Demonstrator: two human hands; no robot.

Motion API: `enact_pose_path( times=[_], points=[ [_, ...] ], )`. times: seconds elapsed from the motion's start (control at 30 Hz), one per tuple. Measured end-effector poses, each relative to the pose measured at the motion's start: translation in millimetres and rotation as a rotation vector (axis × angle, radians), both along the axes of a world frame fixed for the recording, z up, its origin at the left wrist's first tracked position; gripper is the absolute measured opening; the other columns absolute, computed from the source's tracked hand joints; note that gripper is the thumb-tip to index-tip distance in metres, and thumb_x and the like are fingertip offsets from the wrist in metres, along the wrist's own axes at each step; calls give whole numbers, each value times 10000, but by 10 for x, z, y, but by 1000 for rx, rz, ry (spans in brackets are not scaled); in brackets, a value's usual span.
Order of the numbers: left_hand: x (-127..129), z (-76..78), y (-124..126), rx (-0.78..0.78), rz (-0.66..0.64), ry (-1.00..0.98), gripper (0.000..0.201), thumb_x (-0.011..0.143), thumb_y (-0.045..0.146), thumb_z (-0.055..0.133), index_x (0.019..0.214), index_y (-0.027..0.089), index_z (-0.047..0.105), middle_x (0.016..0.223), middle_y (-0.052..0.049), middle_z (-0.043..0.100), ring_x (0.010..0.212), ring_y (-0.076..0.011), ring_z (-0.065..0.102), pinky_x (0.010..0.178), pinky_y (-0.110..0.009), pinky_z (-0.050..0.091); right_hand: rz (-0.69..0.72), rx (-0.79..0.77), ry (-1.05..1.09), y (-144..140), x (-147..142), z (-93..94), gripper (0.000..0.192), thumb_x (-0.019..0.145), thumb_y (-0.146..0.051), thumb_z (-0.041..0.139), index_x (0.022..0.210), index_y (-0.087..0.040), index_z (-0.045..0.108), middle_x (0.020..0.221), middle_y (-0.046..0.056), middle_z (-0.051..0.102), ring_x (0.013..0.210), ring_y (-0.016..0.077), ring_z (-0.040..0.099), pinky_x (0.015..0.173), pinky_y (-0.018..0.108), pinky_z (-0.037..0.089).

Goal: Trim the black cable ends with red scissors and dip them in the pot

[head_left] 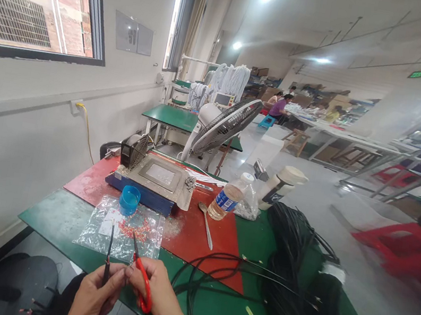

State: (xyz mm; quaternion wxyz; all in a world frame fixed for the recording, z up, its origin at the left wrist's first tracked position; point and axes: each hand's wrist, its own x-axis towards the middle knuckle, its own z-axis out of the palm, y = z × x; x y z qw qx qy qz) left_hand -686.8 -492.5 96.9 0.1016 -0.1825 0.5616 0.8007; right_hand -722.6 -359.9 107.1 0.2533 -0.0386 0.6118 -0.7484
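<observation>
My left hand (96, 294) pinches a black cable (110, 248) that stands upright, its stripped wire ends pointing up. In my right hand (156, 285) is a pair of scissors with red handles (147, 289), its dark blades pointing up and away. The fingertips of both hands meet at the table's near edge; anything small between them is too fine to make out. Just beyond lies a clear plastic bag (91, 229) with many small red and orange bits (136, 227) scattered on it. A round blue cap-like dish (129, 200) stands at the bag's far side.
Behind the bag sits a blue-sided hot-plate-like device (148, 194) with a small fan (134, 151). A spoon (206, 226), a labelled bottle (228, 198) and bundled black cables (289, 267) lie to the right. A large fan (221, 127) stands beyond; people (281, 105) sit farther back.
</observation>
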Motion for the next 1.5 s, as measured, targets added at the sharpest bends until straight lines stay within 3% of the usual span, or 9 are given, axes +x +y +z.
enact_pose_path(
  times=[0.17,0.37,0.63,0.77,0.9,1.1,1.23,1.5],
  points=[
    [6,7,-39,73,-102,23,391,682,522,686,692,141,596,457,72,322,408,-24,165,407,-202,82,37,-188,-159,-22,-11,26,526,692,-635,611,610,-121,534,401,-56,425,278,35,338,263,148,208],
    [19,-23,-29,104,-102,21,423,673,548,681,648,148,544,440,68,339,397,-27,172,404,-203,78,31,-228,-257,-56,-5,24,456,646,-543,681,568,-121,528,385,-51,427,256,41,328,233,146,186],
    [2,-110,-2,161,-111,55,449,698,574,641,630,149,513,420,71,336,386,-23,163,399,-200,78,51,-263,-388,-64,32,47,472,606,-573,694,594,-135,521,400,-64,427,274,29,322,245,129,167],
    [-5,-94,18,151,-72,42,468,661,587,670,636,147,511,425,78,325,390,-19,159,400,-195,79,67,-251,-316,-73,24,4,464,653,-562,669,582,-126,526,392,-56,423,264,35,315,245,147,161],
    [-12,-111,51,111,11,36,474,631,584,699,660,147,517,424,91,300,396,-17,170,406,-186,80,19,-182,-128,-89,27,-59,471,668,-544,685,561,-115,519,381,-47,427,284,33,352,284,142,244],
    [-27,-127,74,149,65,32,514,548,578,762,730,137,572,414,88,350,376,-6,185,399,-179,75,-44,-194,-159,-81,10,-19,522,685,-635,620,610,-126,528,398,-54,417,274,38,332,251,143,200],
    [-26,-105,77,124,58,41,500,577,572,746,746,128,590,409,92,319,380,-12,187,401,-179,82,-33,-163,-115,-94,10,-28,514,659,-611,663,590,-125,509,406,-49,424,295,30,341,287,141,239],
    [-7,-92,62,74,57,5,535,572,602,731,787,140,567,404,85,342,380,-25,207,412,-186,95,-70,49,17,-109,55,-75,516,593,-603,713,595,-138,488,405,-58,401,315,35,325,313,157,232]
  ],
)
